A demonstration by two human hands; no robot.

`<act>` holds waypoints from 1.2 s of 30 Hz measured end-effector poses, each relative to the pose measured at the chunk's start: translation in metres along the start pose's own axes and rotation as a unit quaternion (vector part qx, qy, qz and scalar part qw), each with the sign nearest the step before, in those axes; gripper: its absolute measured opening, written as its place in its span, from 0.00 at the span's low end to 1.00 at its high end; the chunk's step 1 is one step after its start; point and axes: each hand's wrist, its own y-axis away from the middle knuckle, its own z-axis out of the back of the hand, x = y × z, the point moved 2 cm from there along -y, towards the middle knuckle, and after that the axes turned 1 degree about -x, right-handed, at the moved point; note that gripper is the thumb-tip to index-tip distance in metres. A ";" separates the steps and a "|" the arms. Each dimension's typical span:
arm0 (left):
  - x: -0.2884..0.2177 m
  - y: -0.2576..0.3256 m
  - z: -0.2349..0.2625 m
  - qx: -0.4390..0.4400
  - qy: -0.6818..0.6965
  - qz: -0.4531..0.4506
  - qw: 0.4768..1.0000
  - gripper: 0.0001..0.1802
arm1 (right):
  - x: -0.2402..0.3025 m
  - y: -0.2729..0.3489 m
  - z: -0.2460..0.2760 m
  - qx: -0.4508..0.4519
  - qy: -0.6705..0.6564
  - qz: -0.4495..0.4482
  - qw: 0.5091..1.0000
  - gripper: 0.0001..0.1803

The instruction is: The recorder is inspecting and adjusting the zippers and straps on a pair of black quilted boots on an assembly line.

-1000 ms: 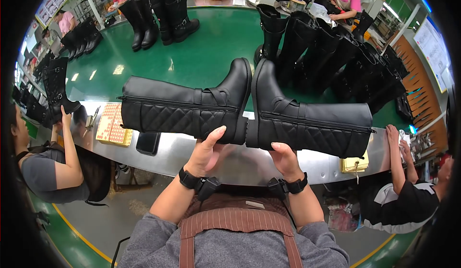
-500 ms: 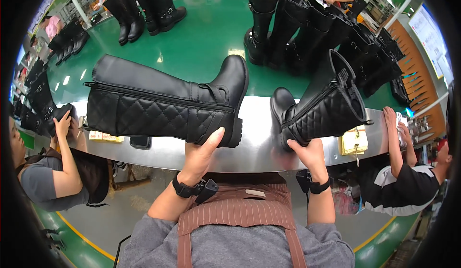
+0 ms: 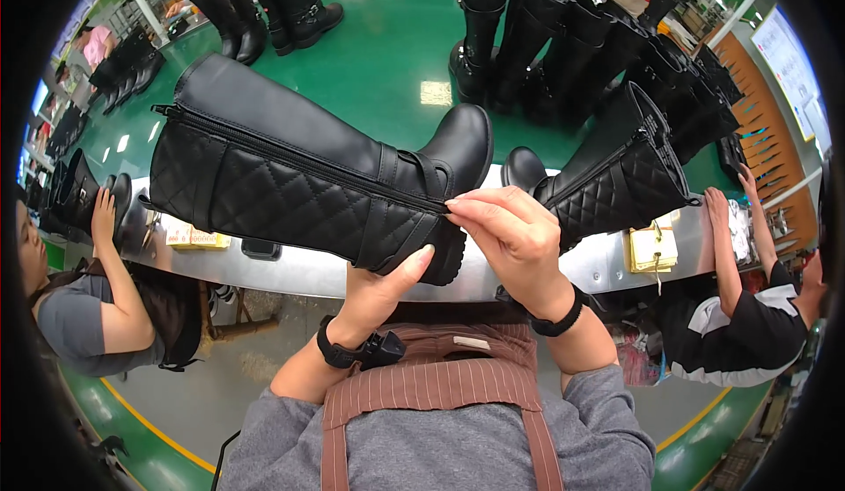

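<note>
A tall black boot (image 3: pixel 282 121) with a quilted shaft and a long side zipper lies on its side in the air, toe to the right. Its heel end rests in my left hand (image 3: pixel 387 293), thumb against the heel and fingers hidden under it. At the zipper's lower end my right hand (image 3: pixel 510 236) is pinched, thumb and forefinger together; whatever is between them is too small to make out. The zipper pull (image 3: pixel 161 109) sits at the top of the shaft. Just beyond my right hand is a second quilted boot (image 3: pixel 607 174), leaning, with nothing of mine on it.
Many black boots (image 3: pixel 546 42) stand on the green belt (image 3: pixel 378 51) at the back right, more at the back left. A steel ledge (image 3: pixel 304 267) holds a phone (image 3: pixel 260 249) and yellow tags (image 3: pixel 653 249). Co-workers (image 3: pixel 97 315) work at both sides.
My right hand has let go of the second boot and come left to the first boot's zipper. My left hand has tilted the first boot, its shaft top rising.
</note>
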 end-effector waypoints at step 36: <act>0.003 -0.003 0.021 -0.134 0.024 -0.021 0.990 0.19 | 0.049 -0.038 0.100 0.039 -0.437 0.066 0.896 0.23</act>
